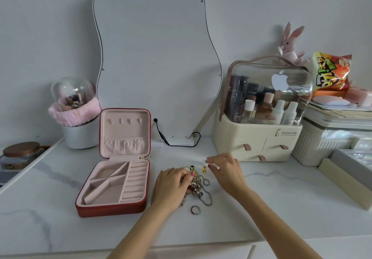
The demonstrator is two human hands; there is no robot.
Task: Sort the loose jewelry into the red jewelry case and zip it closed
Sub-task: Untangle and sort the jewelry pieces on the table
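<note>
The red jewelry case (112, 208) lies open on the white marble table, lid upright, its pink compartments holding nothing. To its right sits a tangled pile of loose jewelry (199, 186): chains, charms, a small gold piece (204, 168) and a silver ring (195, 209) lying apart at the front. My left hand (173, 184) rests on the pile's left side with fingers curled into the pieces. My right hand (225, 170) hovers just right of the pile, fingers bent toward the gold piece; whether it touches anything is unclear.
A wavy mirror (157, 57) leans on the wall behind, its black cable (181, 141) trailing on the table. A cream cosmetics organizer (257, 138) stands at the right, boxes (342, 170) beyond it. A brush holder (78, 122) and a jar (20, 152) stand at the left.
</note>
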